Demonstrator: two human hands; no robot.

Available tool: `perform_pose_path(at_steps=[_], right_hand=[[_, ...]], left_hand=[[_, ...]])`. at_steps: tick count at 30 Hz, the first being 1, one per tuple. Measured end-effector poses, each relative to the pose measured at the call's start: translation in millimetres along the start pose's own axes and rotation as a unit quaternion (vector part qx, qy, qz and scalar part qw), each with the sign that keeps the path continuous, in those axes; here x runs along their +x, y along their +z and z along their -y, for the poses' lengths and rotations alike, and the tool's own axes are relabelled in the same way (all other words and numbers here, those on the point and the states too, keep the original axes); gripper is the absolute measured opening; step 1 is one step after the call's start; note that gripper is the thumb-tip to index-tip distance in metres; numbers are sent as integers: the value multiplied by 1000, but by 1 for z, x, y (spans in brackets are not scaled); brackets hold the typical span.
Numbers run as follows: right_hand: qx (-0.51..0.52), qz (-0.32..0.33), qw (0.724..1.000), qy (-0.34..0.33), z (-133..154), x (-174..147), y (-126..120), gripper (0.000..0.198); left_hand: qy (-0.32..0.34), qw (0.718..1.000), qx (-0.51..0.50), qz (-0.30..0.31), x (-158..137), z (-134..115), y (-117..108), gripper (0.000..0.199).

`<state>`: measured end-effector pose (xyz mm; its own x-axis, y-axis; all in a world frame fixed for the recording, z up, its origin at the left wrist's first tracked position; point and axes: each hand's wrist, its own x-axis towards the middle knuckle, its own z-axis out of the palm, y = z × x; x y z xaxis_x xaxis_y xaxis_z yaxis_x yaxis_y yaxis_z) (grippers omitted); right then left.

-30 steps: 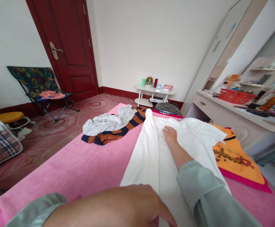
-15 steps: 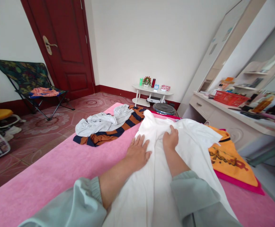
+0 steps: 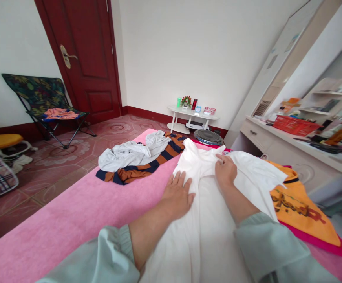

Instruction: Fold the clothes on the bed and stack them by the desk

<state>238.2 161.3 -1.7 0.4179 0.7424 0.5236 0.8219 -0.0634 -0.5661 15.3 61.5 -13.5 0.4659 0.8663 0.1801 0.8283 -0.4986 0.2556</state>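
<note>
A white short-sleeved shirt (image 3: pixel 214 228) is spread on the pink bedcover in front of me, with long creases down its middle. My left hand (image 3: pixel 178 194) lies flat on its left part, fingers stretched out and touching the cloth. My right hand (image 3: pixel 226 171) is at the upper part of the shirt, its fingers closed on a pinch of the fabric near the neckline. The cloth between the hands is bunched into folds.
A grey garment (image 3: pixel 126 153) and an orange-and-navy striped one (image 3: pixel 141 171) lie left on the pink bedcover (image 3: pixel 79 220). A yellow printed garment (image 3: pixel 303 208) lies right, beside a dresser (image 3: pixel 256 135) with a red basket (image 3: pixel 294 125). A folding chair (image 3: pixel 33 94) stands near the door.
My right hand has moved to the right, drawing the pinched cloth of the shirt with it. My left hand remains flat on the shirt. The view has shifted slightly left.
</note>
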Motion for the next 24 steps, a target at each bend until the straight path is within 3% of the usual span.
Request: perform_pose_path(at_steps=[4,6,9,15,17,19,22,24], right_hand=[[-130,-16,991,-41,-1,-7,1,36],[-115,-29,990,-78,4,0,6,40],[-76,18,989,-129,15,19,18,45],[-35,136,990,-28,12,48,46,54],[-35,143,989,13,4,52,49,44],[-45,119,991,51,0,53,50,35],[-58,43,995,74,11,49,49,46],[-44,9,999,15,29,40,48,51]], left_hand=[[0,1000,-2,-2,1,1,1,60],[2,1000,-4,-1,1,1,2,60],[2,1000,-7,-7,1,1,3,60],[-2,1000,-17,-5,0,0,0,60],[-1,1000,-20,-4,-1,0,-1,59],[-2,1000,-21,-4,-1,-1,-2,59],[-4,1000,-23,-1,-1,-1,-3,60],[-5,1000,-24,3,0,-1,-3,60]])
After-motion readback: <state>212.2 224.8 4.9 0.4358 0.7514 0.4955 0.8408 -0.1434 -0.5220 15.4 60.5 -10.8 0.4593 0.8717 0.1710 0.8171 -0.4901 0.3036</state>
